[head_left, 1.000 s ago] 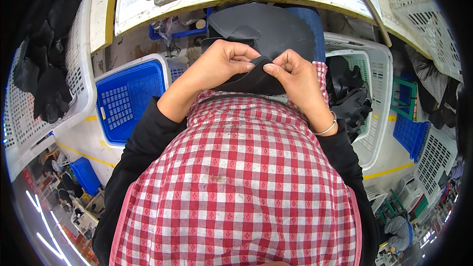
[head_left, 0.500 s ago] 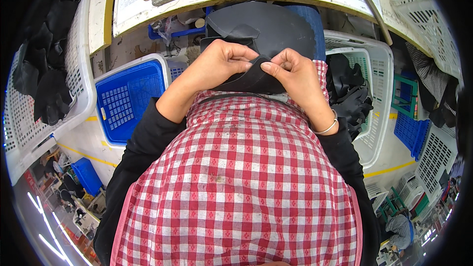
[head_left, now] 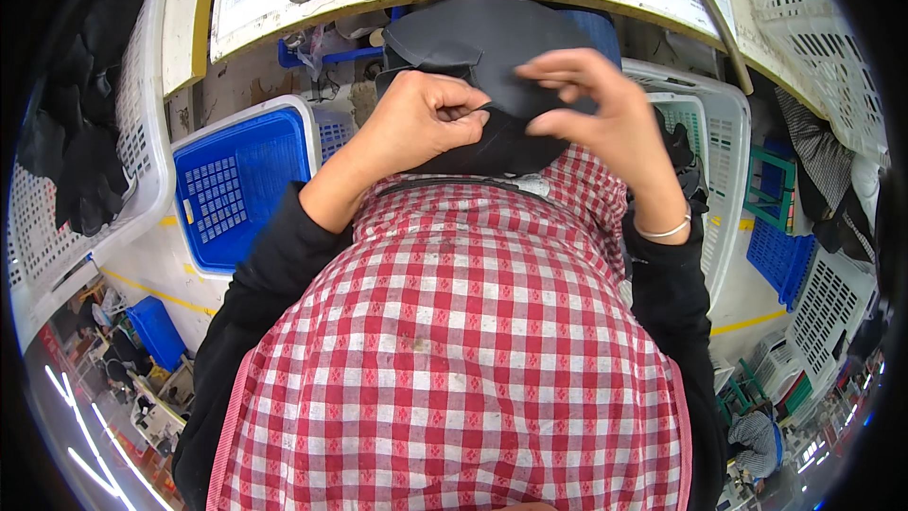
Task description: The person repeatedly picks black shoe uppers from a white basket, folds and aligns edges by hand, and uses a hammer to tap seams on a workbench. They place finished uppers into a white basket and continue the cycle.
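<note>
Two bare hands are in view, the left hand [head_left: 421, 123] and the right hand [head_left: 605, 114]. One dark grey fabric piece [head_left: 492, 47] sits between them. One blue perforated plastic basket [head_left: 241, 185] stands at the left, two white perforated plastic baskets [head_left: 705, 123] at the right. One thin silver bracelet [head_left: 662, 230] circles the right wrist.

Black cloth [head_left: 492, 57]; red-and-white checked apron [head_left: 463, 350]; blue crate [head_left: 241, 180]; white baskets [head_left: 705, 132]; black sleeves [head_left: 274, 265]; silver bangle [head_left: 662, 230].
</note>
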Demonstrator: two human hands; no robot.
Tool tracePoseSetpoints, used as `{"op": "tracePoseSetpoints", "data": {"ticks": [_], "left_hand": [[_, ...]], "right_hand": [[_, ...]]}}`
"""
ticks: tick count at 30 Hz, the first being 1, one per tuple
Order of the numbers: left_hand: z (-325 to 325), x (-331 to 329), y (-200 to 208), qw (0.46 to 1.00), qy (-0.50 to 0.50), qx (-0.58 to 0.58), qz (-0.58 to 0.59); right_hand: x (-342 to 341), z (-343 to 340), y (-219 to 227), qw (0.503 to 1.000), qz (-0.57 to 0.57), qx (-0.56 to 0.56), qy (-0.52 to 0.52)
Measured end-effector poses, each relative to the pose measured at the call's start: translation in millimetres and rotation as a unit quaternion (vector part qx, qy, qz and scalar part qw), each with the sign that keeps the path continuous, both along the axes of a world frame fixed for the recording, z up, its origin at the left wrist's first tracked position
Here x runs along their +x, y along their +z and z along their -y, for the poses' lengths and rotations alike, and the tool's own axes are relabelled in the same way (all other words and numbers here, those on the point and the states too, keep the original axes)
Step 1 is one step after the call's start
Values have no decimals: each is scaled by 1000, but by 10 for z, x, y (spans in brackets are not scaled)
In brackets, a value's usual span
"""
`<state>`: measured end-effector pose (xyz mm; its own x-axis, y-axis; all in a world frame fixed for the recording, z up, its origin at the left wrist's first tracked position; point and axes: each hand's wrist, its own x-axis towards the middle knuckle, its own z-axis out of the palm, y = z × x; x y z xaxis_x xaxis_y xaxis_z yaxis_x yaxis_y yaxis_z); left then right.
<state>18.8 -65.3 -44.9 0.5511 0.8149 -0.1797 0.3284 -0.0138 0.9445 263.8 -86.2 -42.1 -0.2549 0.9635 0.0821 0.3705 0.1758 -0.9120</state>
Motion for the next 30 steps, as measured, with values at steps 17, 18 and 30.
{"op": "tracePoseSetpoints", "data": {"ticks": [17,18,30], "left_hand": [[-960,-263,622,946,-319,-47,32],[-975,-207,632,940,-338,-20,24],[-841,-100,630,953,-301,-16,3]], "right_hand": [[78,350,295,958,-166,-235,5],[114,312,313,962,-130,-238,27],[41,-5,274,976,-53,-174,120]]}}
